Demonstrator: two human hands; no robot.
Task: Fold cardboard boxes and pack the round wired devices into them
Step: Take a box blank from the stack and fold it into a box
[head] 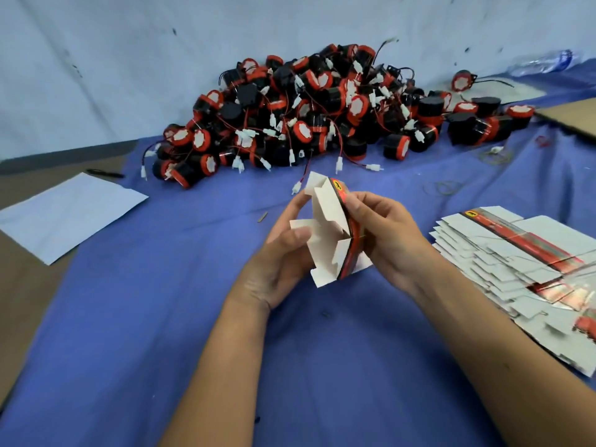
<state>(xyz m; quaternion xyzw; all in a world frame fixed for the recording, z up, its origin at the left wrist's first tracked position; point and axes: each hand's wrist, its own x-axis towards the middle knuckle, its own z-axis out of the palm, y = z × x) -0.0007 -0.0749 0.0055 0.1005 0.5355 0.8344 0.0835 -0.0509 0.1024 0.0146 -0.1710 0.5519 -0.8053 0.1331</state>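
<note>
Holding: both hands grasp one partly folded cardboard box (332, 230) above the middle of the blue cloth (161, 317).
Left hand (287, 250): fingers curled behind the white flaps, thumb pressed on a side flap; it grips the box.
Right hand (383, 233): fingers curled round the printed red-and-black edge, pinching it.
Box: held on edge and tilted, white inside facing left, flaps open and unlocked.
Markings: a yellow emblem with a dark figure at the top of the red band; no lettering can be read.
Flat box stack (522, 269): near the right edge of the cloth, just right of the right forearm, fanned out, white with a red stripe and the same yellow emblem.
Device pile (322, 111): round black devices with red rims, red and black wires and white plugs, heaped at the far side of the cloth, well apart from the hands.
White sheet (67, 214): at the left edge of the cloth.
Black pen (104, 173): just beyond the sheet.
Rubber bands (442, 187): loose on the cloth between pile and stack.
Brown cardboard (571, 119): at the far right edge.
Plastic bottle (541, 62): lying at the far right corner.
</note>
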